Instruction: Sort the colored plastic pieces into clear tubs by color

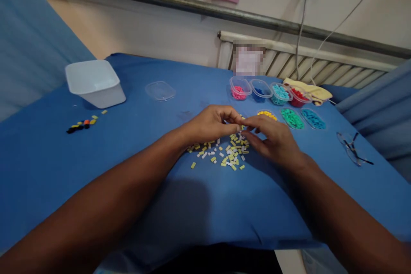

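My left hand (215,122) and my right hand (276,139) meet fingertip to fingertip over a scattered pile of small yellow and white toy building bricks (236,150). Thumb and fingers of the left hand are closed in a pinch. The right hand's fingertips are drawn together right beside them. Bits of yellow show between the two hands, but I cannot make out whether they are held or lie behind. Part of the pile is hidden by the hands. Just past my right hand stands a container of orange-yellow pieces (267,115), partly covered.
Clear tubs hold pink (238,93), dark blue (259,95), light blue (280,94) and red pieces (298,97). Nearer are green (292,118) and teal pieces (313,118). Glasses (355,150) lie right. Left are a white bin (105,94), a clear lid (160,90) and mixed pieces (86,124).
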`<state>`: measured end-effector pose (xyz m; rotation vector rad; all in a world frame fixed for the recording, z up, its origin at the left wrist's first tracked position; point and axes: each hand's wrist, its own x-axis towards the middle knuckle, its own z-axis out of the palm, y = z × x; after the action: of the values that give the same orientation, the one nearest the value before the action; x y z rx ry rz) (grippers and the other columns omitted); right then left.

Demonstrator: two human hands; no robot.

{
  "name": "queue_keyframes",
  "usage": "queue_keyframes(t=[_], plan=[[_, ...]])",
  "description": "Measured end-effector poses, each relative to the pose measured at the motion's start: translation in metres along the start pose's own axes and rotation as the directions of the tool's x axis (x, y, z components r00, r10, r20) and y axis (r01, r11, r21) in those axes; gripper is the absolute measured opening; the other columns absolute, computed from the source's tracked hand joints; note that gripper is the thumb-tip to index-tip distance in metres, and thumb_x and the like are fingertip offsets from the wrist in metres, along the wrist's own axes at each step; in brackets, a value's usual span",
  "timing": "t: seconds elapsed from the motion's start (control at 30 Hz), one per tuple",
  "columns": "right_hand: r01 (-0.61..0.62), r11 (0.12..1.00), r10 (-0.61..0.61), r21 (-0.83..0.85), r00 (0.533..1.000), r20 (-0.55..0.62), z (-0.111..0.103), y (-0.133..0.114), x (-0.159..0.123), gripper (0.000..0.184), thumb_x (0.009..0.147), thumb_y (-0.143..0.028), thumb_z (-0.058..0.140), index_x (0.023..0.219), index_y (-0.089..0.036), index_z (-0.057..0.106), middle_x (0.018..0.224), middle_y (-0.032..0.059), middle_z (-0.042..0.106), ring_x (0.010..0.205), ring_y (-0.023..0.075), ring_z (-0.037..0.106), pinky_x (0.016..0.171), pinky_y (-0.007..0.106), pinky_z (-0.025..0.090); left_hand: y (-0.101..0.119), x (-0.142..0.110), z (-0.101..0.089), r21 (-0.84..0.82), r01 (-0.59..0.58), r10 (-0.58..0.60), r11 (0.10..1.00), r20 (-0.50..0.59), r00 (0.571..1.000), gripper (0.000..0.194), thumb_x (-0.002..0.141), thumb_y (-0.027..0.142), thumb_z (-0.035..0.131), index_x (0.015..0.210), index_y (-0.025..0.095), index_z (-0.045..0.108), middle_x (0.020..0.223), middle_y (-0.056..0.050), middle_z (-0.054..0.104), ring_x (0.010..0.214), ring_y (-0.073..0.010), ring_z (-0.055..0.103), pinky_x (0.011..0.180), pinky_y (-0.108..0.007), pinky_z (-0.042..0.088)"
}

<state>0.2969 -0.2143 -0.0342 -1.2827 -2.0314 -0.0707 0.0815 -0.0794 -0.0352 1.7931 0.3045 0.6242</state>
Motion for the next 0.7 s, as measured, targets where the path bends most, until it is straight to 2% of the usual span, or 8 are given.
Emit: queue_keyframes(t=[0.13,0.23,0.3,0.37,0.43,0.5,0.6,0.7], plan=[[0.037,0.999,-0.035,0.02,0.997,-0.07,0.011,-0.018,0.006,0.017,0.111,-0.028,0.066,0.124,-0.033,0.075,0.112,0.0078,0.082,0.103,0.027,0.077,0.089,0.045,0.066,0.006,0.0,0.007,-0.134,0.085,-0.084,0.987,0.013,0.996,0.025,0.082,0.032,0.087,0.095,0.016,0.073,0.084,-0.001,0.076,0.074,-0.0118,0.069,0.07,-0.026,0.052],[0.038,0.999,-0.038,0.019,0.998,-0.046,0.009,-0.014,0.007,0.015,0.112,-0.03,0.064,0.12,-0.032,0.076,0.111,0.0072,0.082,0.102,0.0257,0.078,0.091,0.043,0.065,0.001,0.0,0.005,-0.14,0.151,-0.152,0.979,0.01,0.988,0.036,0.084,0.033,0.088,0.113,0.017,0.075,0.088,-0.003,0.079,0.073,-0.0124,0.07,0.065,-0.025,0.051],[0.026,0.999,-0.027,-0.019,1.0,-0.012,-0.001,-0.003,0.005,0.016,0.112,-0.03,0.063,0.117,-0.03,0.078,0.112,0.0076,0.083,0.103,0.0257,0.078,0.093,0.043,0.064,-0.003,-0.001,0.005,-0.115,0.147,-0.147,0.982,0.005,0.989,0.044,0.089,0.037,0.085,0.127,0.017,0.074,0.094,-0.005,0.082,0.077,-0.0147,0.073,0.069,-0.027,0.054],[-0.036,0.993,0.034,-0.109,0.999,-0.014,-0.017,0.016,0.002,0.017,0.112,-0.031,0.062,0.113,-0.028,0.079,0.112,0.0091,0.083,0.104,0.0273,0.078,0.094,0.044,0.062,-0.005,-0.002,0.006,-0.016,0.099,-0.1,0.995,-0.057,0.993,0.045,0.094,0.04,0.08,0.132,0.017,0.074,0.103,-0.007,0.083,0.089,-0.0186,0.077,0.079,-0.032,0.06],[-0.16,0.961,0.147,-0.223,0.986,-0.073,-0.034,0.04,-0.004,0.019,0.109,-0.032,0.062,0.111,-0.026,0.08,0.109,0.0107,0.083,0.101,0.0292,0.077,0.091,0.044,0.061,-0.008,-0.004,0.005,0.171,0.032,-0.006,0.985,-0.147,0.989,0.037,0.099,0.04,0.075,0.128,0.018,0.077,0.114,-0.009,0.083,0.104,-0.0223,0.079,0.094,-0.037,0.062],[-0.282,0.909,0.255,-0.307,0.959,-0.126,-0.046,0.064,-0.011,0.022,0.107,-0.033,0.062,0.111,-0.023,0.081,0.108,0.0123,0.083,0.099,0.0307,0.078,0.09,0.045,0.06,-0.01,-0.006,0.001,0.398,-0.032,0.107,0.917,-0.168,0.98,0.029,0.102,0.036,0.069,0.122,0.018,0.08,0.121,-0.01,0.083,0.114,-0.0247,0.077,0.104,-0.041,0.06],[-0.361,0.861,0.35,-0.358,0.932,-0.1,-0.051,0.089,-0.02,0.024,0.103,-0.032,0.063,0.11,-0.023,0.084,0.108,0.0117,0.085,0.1,0.0317,0.078,0.09,0.045,0.06,-0.015,-0.008,-0.004,0.618,-0.168,0.231,0.768,-0.022,0.973,0.028,0.107,0.033,0.063,0.124,0.019,0.079,0.129,-0.011,0.081,0.124,-0.027,0.075,0.115,-0.048,0.056],[-0.378,0.846,0.403,-0.376,0.915,-0.013,-0.046,0.097,-0.026,0.025,0.099,-0.03,0.064,0.111,-0.024,0.086,0.11,0.0093,0.086,0.097,0.0302,0.079,0.086,0.043,0.06,-0.015,-0.009,-0.001,0.665,-0.321,0.253,0.675,0.2,0.947,0.033,0.112,0.035,0.058,0.133,0.018,0.077,0.14,-0.013,0.077,0.135,-0.0284,0.071,0.122,-0.051,0.052]])
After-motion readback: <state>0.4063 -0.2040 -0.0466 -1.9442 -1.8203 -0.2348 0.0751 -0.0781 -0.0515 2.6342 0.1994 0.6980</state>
